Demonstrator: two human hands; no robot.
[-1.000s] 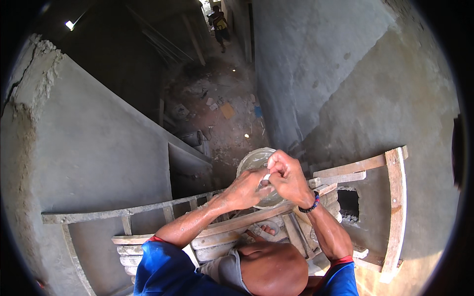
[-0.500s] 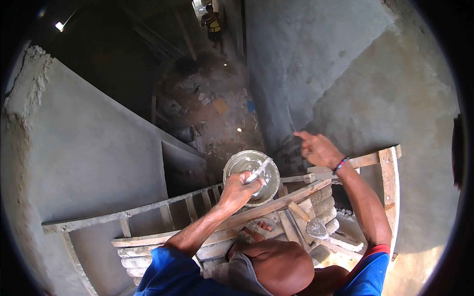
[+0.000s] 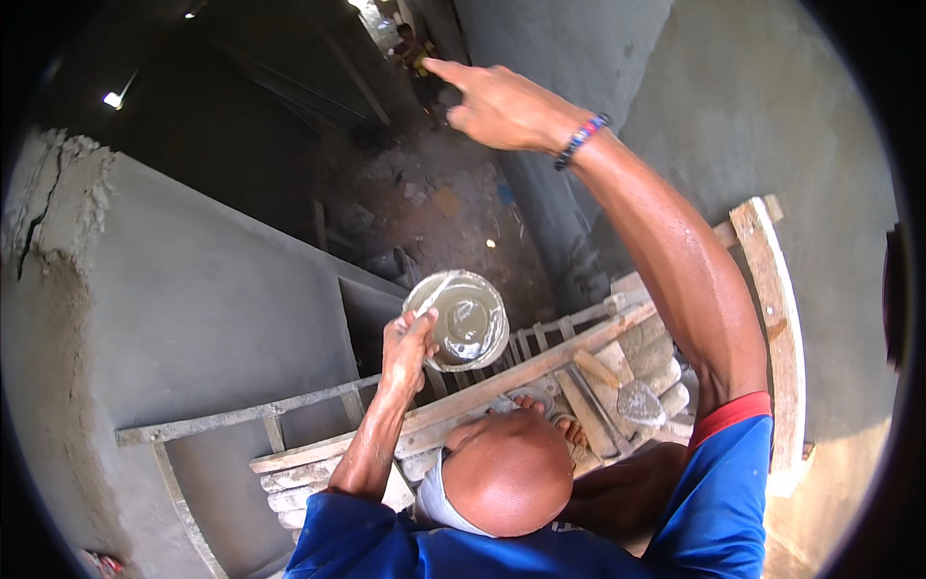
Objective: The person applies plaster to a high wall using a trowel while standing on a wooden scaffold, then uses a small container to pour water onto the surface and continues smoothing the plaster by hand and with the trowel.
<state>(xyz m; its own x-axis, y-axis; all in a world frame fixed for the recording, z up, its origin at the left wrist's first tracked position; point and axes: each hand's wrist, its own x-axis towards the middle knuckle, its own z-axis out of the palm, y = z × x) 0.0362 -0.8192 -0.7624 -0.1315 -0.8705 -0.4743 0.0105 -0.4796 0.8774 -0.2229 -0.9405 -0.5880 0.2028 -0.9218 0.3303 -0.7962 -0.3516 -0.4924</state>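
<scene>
My left hand (image 3: pixel 409 345) is closed on the whitish handle at the left rim of a round bucket (image 3: pixel 501 323). Wet grey liquid with a shiny surface partly fills the bucket, which is out beyond the wooden platform's far edge. My right hand (image 3: pixel 502 104) is raised, far ahead, and holds nothing. Its index finger points to the left and its thumb stands apart from it. A beaded bracelet (image 3: pixel 582 142) circles that wrist. Below my right forearm, a trowel (image 3: pixel 640 403) with a wooden handle lies on the platform.
My knee is bent over the platform of planks and poles (image 3: pixel 540 374). A ladder-like wooden frame (image 3: pixel 231 425) runs along its far side. Plastered walls (image 3: pixel 222 289) stand left and right. Far below is a littered floor (image 3: pixel 424 193), with another person (image 3: pixel 413 48) at the back.
My right hand has swung up and to the left, pointing finger still out. My left hand and the bucket have shifted left and a little up in the view. The view has tilted slightly.
</scene>
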